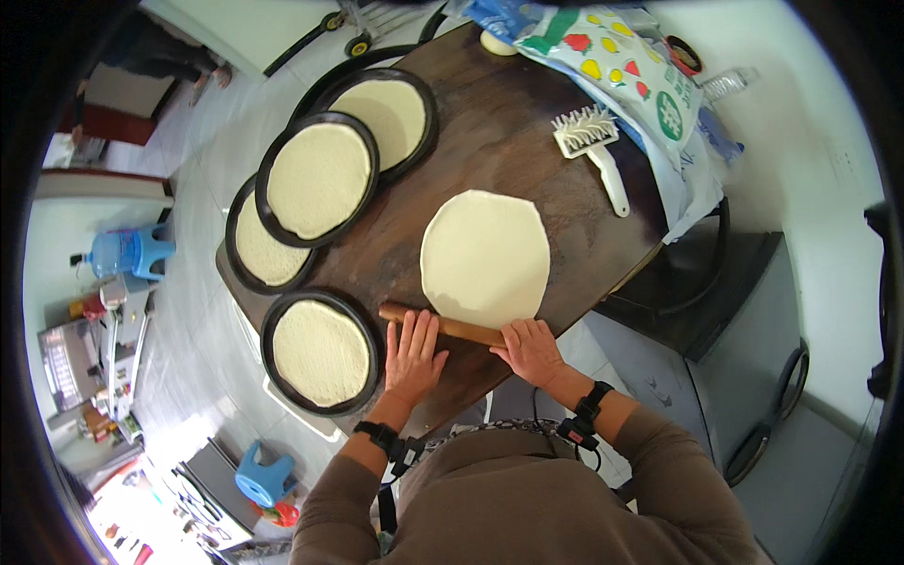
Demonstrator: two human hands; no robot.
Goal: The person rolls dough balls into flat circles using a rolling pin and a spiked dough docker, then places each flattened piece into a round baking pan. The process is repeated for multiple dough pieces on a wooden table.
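Observation:
A wooden rolling pin [466,330] lies across the near edge of a flat, roughly round sheet of dough [486,254] on the brown tabletop. My left hand [413,357] rests on the pin near its left end, fingers extended and pressing on top. My right hand [528,351] curls over the pin's right end. Just left of my left hand is a round black pan [267,353] lined with dough [321,353] that looks pricked. Beyond the sheet lies a white spiked dough docker [590,134], its handle towards the right.
Several more dough-lined pans, including one [373,145] resting on others, overlap at the table's far left. A printed plastic bag [614,63] and a pale dough ball [498,44] are at the far edge. A dark-topped cabinet [734,282] stands right. Another person's legs [166,53] show far left.

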